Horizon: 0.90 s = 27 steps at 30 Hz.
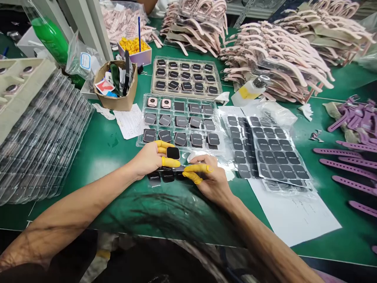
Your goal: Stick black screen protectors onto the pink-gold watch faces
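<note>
Left of both hands, clear trays (44, 145) stand stacked. The left hand (145, 159) pinches a dark-faced watch case (172, 153) between yellow-capped fingers, just above a strip of dark squares (167, 175); the right hand (216, 182) pinches that strip's right end. It looks like mid-handling of a square, calling for light, steady fingertips. Beyond the right hand lie more sheets (275, 151).
</note>
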Each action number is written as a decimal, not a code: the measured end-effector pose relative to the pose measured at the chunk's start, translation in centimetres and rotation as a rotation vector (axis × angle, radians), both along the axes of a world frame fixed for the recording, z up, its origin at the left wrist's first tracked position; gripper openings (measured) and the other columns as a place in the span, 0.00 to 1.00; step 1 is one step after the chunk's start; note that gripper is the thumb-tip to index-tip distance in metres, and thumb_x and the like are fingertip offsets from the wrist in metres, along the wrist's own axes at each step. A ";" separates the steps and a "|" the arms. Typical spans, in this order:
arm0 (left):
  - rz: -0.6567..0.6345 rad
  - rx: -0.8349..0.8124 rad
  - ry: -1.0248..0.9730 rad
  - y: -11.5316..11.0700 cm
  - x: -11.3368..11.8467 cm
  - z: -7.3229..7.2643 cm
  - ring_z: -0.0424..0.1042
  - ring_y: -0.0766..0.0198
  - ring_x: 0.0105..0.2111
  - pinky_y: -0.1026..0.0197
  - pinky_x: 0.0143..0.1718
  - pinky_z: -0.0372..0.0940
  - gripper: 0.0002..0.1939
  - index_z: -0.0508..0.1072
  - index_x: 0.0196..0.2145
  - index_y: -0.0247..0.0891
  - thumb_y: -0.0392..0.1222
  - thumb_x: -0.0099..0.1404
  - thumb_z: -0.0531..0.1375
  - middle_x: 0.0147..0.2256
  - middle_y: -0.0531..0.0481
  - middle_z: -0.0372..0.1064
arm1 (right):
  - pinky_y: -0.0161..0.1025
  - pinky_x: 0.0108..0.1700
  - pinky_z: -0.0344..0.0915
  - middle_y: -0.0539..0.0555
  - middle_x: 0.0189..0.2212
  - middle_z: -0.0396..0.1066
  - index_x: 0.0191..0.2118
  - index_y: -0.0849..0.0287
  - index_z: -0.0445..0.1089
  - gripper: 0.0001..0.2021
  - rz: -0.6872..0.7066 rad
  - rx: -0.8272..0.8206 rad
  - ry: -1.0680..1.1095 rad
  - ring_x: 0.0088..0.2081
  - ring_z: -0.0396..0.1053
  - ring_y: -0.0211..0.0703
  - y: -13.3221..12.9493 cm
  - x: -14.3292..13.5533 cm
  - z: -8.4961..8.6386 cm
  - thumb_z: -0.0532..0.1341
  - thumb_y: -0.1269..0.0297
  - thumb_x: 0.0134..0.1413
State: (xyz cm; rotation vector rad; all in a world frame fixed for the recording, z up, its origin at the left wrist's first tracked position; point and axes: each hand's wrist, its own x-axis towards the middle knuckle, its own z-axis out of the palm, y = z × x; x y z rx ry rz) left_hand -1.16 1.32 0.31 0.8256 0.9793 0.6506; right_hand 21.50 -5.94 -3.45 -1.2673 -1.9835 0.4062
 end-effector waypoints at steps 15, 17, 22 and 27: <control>0.077 0.114 0.042 -1.0 0.6 -0.6 0.76 0.66 0.33 0.59 0.40 0.73 0.37 0.74 0.45 0.35 0.29 0.38 0.82 0.36 0.51 0.79 | 0.59 0.54 0.71 0.54 0.45 0.79 0.58 0.43 0.73 0.26 0.040 -0.154 -0.094 0.51 0.72 0.57 -0.4 0.5 1.9 0.75 0.52 0.54; 0.060 0.097 0.043 -0.9 0.6 -0.4 0.75 0.67 0.32 0.60 0.38 0.72 0.37 0.74 0.45 0.35 0.30 0.37 0.82 0.36 0.51 0.79 | 0.59 0.53 0.70 0.54 0.43 0.80 0.53 0.44 0.76 0.20 0.002 -0.140 -0.148 0.50 0.73 0.57 -0.7 0.2 0.8 0.75 0.54 0.55; 0.031 0.035 0.029 -0.5 0.3 0.1 0.76 0.65 0.34 0.59 0.38 0.73 0.36 0.75 0.44 0.35 0.30 0.37 0.82 0.38 0.48 0.80 | 0.53 0.47 0.69 0.53 0.37 0.80 0.41 0.48 0.80 0.06 -0.045 -0.098 -0.136 0.44 0.74 0.53 -0.6 -0.2 0.1 0.73 0.58 0.59; 0.034 -0.034 0.045 -0.1 0.0 0.4 0.77 0.64 0.34 0.59 0.38 0.73 0.36 0.76 0.43 0.34 0.29 0.36 0.82 0.37 0.50 0.79 | 0.50 0.42 0.66 0.50 0.32 0.78 0.43 0.47 0.79 0.05 -0.031 0.002 -0.073 0.39 0.72 0.49 -0.2 -0.4 0.1 0.70 0.64 0.62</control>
